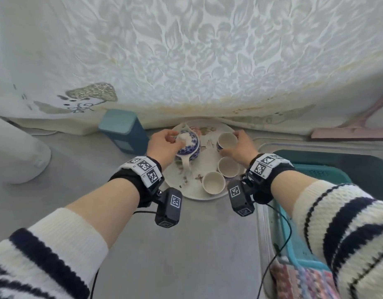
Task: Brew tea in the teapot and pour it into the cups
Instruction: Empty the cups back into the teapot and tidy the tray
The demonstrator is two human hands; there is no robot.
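The blue-and-white teapot [191,149] stands on the left side of a round flowered plate [192,192], its handle pointing toward the person. The left hand [162,145] curls its fingers over the teapot's top. The right hand [242,147] grips the far cup [227,140]; the middle cup [228,167] and near cup [214,182] stand just beside it on the plate. A blue box [123,130] stands behind on the grey counter [78,169]
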